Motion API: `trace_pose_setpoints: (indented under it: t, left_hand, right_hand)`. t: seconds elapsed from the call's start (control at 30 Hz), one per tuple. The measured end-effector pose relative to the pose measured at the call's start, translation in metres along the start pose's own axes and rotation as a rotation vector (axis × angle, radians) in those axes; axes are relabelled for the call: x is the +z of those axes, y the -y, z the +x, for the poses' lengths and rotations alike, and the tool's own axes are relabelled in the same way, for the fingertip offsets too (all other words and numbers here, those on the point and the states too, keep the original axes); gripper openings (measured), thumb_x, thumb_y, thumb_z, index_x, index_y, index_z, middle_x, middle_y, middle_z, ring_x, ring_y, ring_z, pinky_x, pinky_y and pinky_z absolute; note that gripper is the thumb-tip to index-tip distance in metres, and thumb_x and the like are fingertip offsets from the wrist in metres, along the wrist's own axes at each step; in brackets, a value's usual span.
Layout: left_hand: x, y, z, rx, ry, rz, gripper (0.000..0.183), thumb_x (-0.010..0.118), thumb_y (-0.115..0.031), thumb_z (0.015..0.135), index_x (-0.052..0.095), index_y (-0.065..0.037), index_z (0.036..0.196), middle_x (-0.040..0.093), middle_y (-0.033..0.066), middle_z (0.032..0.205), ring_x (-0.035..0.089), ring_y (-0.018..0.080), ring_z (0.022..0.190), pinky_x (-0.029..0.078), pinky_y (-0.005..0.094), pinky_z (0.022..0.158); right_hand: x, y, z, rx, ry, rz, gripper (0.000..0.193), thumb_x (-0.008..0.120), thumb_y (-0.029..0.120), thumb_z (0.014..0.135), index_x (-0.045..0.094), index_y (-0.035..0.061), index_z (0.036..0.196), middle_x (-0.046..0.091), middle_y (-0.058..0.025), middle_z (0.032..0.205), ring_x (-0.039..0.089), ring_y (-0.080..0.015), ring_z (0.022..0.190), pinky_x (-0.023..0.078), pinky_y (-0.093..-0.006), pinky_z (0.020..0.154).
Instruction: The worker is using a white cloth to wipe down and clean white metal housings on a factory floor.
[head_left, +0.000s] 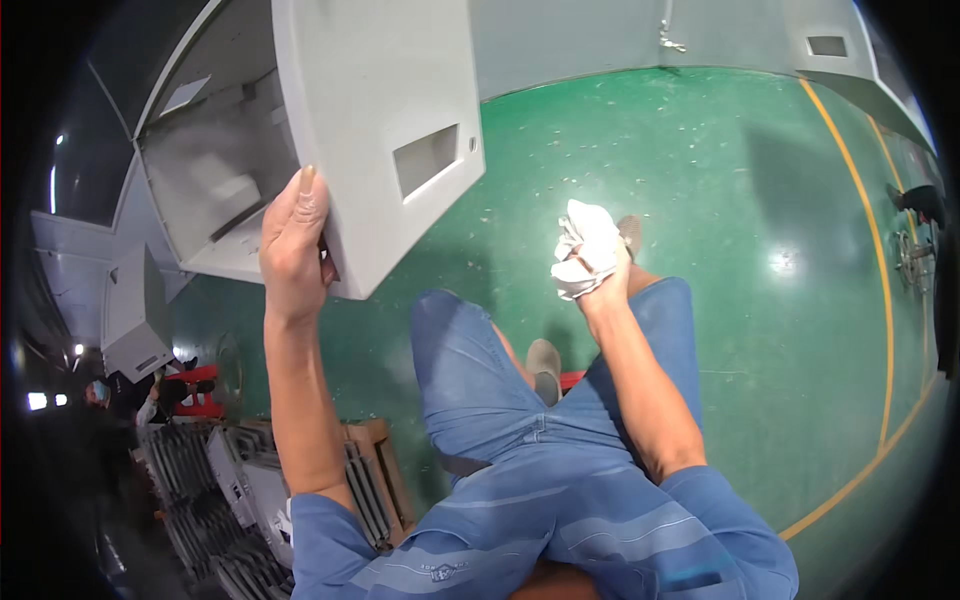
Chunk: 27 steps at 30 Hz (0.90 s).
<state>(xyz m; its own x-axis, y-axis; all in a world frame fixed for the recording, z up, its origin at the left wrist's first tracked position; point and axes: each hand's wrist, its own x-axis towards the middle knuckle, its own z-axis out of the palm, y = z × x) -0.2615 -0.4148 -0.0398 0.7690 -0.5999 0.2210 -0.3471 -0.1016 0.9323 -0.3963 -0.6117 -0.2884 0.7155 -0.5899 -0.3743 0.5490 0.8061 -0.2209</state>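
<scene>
A large pale grey sheet-metal cabinet (385, 90) fills the upper left, its open side showing a hollow inside and its near panel pierced by a rectangular cut-out. My left hand (296, 240) grips the lower front edge of this cabinet, thumb up along the panel's corner and fingers curled behind it, partly hidden. Over my right knee, apart from the cabinet, my right hand (597, 268) is closed around a bunched white cloth (592, 235), which covers most of the fingers.
Stacked grey metal panels (215, 500) stand at lower left beside brown boards (380, 460). Another grey cabinet (135, 310) sits at far left, near a person (150, 400). Yellow lines (880, 270) mark the green floor (760, 330). A further cabinet (825, 45) stands at upper right.
</scene>
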Motion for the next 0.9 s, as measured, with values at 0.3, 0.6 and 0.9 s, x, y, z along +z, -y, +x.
trace_pose_setpoints:
  t: [0.3,0.6,0.9]
  left_hand:
    - [-0.004,-0.011,0.005,-0.024,-0.068,0.031,0.035,0.041,-0.032,0.100,0.063,-0.005,0.095,0.047,-0.0068,0.059,0.030,0.0001,0.042,0.019,0.0194,0.036]
    - [-0.037,0.004,-0.007,-0.064,-0.054,-0.008,0.039,0.041,-0.032,0.101,0.060,0.001,0.106,0.053,-0.0033,0.065,0.033,0.0011,0.041,0.020,0.0197,0.036]
    - [-0.050,0.021,0.000,0.011,0.005,-0.119,0.077,0.022,-0.058,0.098,0.045,0.011,0.126,0.061,0.0043,0.077,0.035,0.0024,0.044,0.026,0.0165,0.039]
  right_hand:
    - [0.113,-0.097,-0.045,-1.127,0.512,-1.493,0.025,0.051,0.015,0.089,0.057,0.0044,0.110,0.063,-0.0167,0.098,0.064,-0.0306,0.072,0.052,-0.0409,0.058]
    - [0.065,-0.080,0.042,0.103,-0.005,-0.589,0.021,0.045,0.016,0.095,0.060,0.0025,0.093,0.061,-0.0063,0.080,0.057,-0.0135,0.061,0.047,-0.0304,0.050]
    - [0.230,-0.111,-0.020,-1.486,0.620,-1.337,0.039,0.061,0.011,0.078,0.061,-0.0012,0.115,0.066,-0.0199,0.096,0.067,-0.0339,0.078,0.055,-0.0366,0.063]
